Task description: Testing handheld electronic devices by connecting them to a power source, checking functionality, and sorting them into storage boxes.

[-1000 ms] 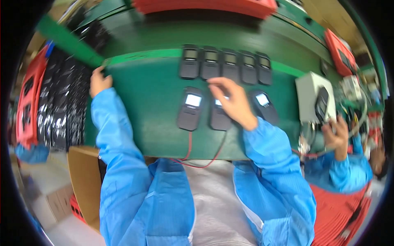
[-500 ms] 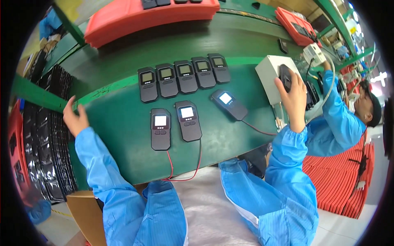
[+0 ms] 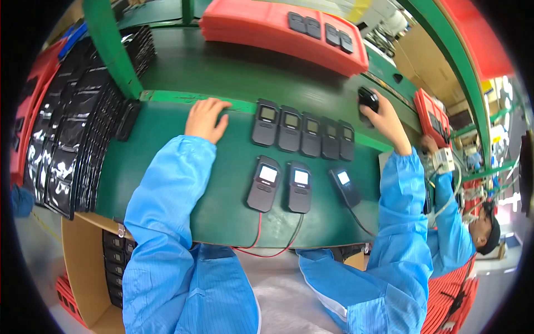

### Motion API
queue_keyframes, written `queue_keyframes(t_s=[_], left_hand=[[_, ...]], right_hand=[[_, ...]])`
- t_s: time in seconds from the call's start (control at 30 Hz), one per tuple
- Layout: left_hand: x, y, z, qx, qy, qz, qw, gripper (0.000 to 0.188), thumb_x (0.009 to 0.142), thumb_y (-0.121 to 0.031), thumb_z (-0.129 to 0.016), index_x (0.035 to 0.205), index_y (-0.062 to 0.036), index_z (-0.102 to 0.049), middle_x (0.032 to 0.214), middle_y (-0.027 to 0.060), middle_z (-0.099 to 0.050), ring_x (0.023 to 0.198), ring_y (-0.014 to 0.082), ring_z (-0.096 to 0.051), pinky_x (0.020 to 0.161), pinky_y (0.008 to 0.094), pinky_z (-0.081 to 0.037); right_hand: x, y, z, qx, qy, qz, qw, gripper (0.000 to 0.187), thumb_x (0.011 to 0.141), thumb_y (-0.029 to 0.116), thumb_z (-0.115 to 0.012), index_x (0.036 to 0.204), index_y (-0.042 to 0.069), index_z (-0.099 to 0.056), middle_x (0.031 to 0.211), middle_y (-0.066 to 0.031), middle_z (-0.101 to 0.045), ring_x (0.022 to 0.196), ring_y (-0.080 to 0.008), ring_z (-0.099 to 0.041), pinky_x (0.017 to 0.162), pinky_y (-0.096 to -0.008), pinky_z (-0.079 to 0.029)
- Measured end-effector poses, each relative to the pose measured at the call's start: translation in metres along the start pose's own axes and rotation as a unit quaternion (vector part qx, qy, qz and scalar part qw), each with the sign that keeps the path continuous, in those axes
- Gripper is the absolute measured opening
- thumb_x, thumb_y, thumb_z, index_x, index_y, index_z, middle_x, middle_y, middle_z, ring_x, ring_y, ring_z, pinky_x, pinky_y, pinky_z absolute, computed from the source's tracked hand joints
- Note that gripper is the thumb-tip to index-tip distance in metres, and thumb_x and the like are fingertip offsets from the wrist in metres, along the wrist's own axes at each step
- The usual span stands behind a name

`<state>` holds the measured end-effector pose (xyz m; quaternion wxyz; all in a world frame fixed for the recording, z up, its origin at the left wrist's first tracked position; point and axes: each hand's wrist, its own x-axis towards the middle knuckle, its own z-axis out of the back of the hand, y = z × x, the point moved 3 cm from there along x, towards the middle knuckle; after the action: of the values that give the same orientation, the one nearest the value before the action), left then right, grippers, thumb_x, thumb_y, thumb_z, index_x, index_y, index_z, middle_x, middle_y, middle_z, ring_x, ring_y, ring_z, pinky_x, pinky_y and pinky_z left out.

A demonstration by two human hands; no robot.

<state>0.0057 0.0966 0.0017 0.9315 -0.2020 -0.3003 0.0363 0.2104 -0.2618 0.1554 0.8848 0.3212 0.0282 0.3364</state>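
Observation:
My right hand (image 3: 384, 114) reaches over the back of the bench, fingers closed around a black handheld device (image 3: 367, 99). My left hand (image 3: 207, 118) rests near the green rail (image 3: 167, 97) with its fingers stretched out and nothing in it. To its right stands a row of several black handheld meters (image 3: 290, 128) with unlit screens. Nearer me lie three more with glowing screens: a left meter (image 3: 263, 185), a middle meter (image 3: 300, 188) and a right, tilted meter (image 3: 345, 188). Thin leads (image 3: 258, 232) run from their lower ends.
A red tray stack (image 3: 272, 33) bearing several black devices stands at the back. Black plastic trays (image 3: 67, 128) are piled at left, above an open carton (image 3: 83, 256) of devices. Right of me, a co-worker's blue sleeve (image 3: 445, 217) shows beside a smaller red tray (image 3: 431, 116).
My right hand has gone from beside the white box to the back of the bench with the black device. My left hand has moved right, onto the rail. The view has shifted.

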Motion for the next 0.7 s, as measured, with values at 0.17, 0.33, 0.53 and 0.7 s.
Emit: queue_keyframes(t_s=[0.17,0.33,0.53,0.7], left_hand=[[-0.002,0.000,-0.011,0.006,0.002,0.014,1.000,0.028,0.083,-0.014,-0.065,0.110,-0.0115,-0.063,0.110,0.0087,-0.059,0.111,0.0305,-0.053,0.108,0.0494,-0.035],[0.003,-0.005,-0.006,-0.009,-0.010,0.013,1.000,0.024,0.083,-0.013,-0.066,0.107,-0.0121,-0.063,0.107,0.0076,-0.059,0.111,0.0298,-0.053,0.106,0.0472,-0.037],[0.001,-0.002,-0.009,-0.009,-0.008,0.040,0.999,0.024,0.081,-0.012,-0.067,0.105,-0.0130,-0.064,0.107,0.0060,-0.058,0.110,0.0278,-0.053,0.105,0.0455,-0.037],[0.001,-0.004,-0.006,-0.017,0.000,0.044,0.999,0.024,0.080,-0.013,-0.067,0.104,-0.0126,-0.066,0.106,0.0054,-0.058,0.112,0.0256,-0.052,0.106,0.0465,-0.035]], right_hand=[[0.136,0.051,-0.040,-0.141,-0.056,0.227,0.962,0.028,0.088,0.013,-0.062,0.115,0.003,-0.062,0.098,-0.0152,-0.068,0.095,-0.0242,-0.066,0.086,-0.0359,-0.050],[0.269,0.075,-0.064,-0.466,-0.323,0.241,0.788,0.028,0.092,0.030,-0.060,0.108,0.007,-0.066,0.093,-0.0147,-0.068,0.088,-0.0312,-0.066,0.077,-0.0428,-0.052],[0.293,0.078,-0.154,-0.367,-0.291,0.245,0.849,0.035,0.092,0.037,-0.058,0.104,0.005,-0.065,0.101,-0.0168,-0.067,0.089,-0.0334,-0.065,0.076,-0.0466,-0.053],[0.310,0.084,-0.168,-0.391,-0.250,0.173,0.869,0.038,0.092,0.035,-0.057,0.111,0.004,-0.063,0.114,-0.0203,-0.063,0.097,-0.0380,-0.065,0.081,-0.0496,-0.053]])
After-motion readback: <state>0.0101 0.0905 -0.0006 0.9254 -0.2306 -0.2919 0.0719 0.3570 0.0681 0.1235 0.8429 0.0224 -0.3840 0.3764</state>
